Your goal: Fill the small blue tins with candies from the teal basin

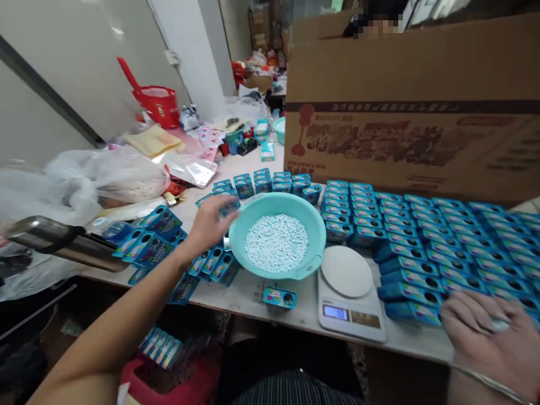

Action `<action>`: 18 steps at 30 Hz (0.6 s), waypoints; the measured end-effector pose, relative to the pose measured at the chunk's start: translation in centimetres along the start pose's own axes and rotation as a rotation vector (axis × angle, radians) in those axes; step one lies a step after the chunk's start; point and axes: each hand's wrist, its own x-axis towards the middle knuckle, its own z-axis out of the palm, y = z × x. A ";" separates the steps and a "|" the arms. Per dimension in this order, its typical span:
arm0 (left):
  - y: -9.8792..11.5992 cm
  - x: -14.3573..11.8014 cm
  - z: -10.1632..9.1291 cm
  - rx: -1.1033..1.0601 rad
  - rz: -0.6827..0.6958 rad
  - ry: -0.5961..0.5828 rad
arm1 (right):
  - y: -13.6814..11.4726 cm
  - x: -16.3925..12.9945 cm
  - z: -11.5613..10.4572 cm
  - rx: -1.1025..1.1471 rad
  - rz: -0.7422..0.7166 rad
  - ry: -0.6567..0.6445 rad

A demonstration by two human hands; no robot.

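A big cardboard carton (413, 107) stands along the far edge of the desk (253, 292) on the right half, printed side facing the person, and behind its rim a co-worker shows only as a blurred patch. In front of it, rows of small blue boxes (422, 236) cover the desk from the middle to the right edge, packed side by side. Clear plastic bags (93, 180) and a red basket (158, 104) crowd the far left corner. Near the front edge at the middle sits a turquoise bowl (314, 236) holding a shallow heap of small white tablets (276, 242); just right of it, touching or nearly so, is a white kitchen scale (350, 298) with a bare round pan. The left hand (211, 225) reaches over a loose, tilted scatter of blue boxes (156, 236) at the bowl's left rim, fingers curled down on them; whether it grips one I cannot tell. The right hand (493, 332) lies flat, fingers spread, on the nearest row of boxes at the front right corner, holding nothing. One single box (279, 297) lies apart at the front edge. These boxes look light, stiff and smooth, likely easy to crush at the window hole, so they are best pinched across the long sides
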 end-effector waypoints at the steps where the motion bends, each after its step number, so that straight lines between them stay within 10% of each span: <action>1: 2.4 -2.8 0.6 -0.015 0.181 -0.051 | 0.4 0.0 0.2 -0.135 -0.115 -0.159; 6: 9.7 -13.2 6.2 0.141 0.654 -0.121 | 1.9 0.2 0.2 -0.480 -0.202 -0.378; 12: 7.8 -14.8 11.4 0.298 0.660 -0.020 | 0.6 0.9 -1.5 -0.510 -0.169 -0.459; 18: 8.1 -16.5 11.0 0.038 0.672 -0.001 | -0.3 1.4 -2.3 -0.482 -0.147 -0.456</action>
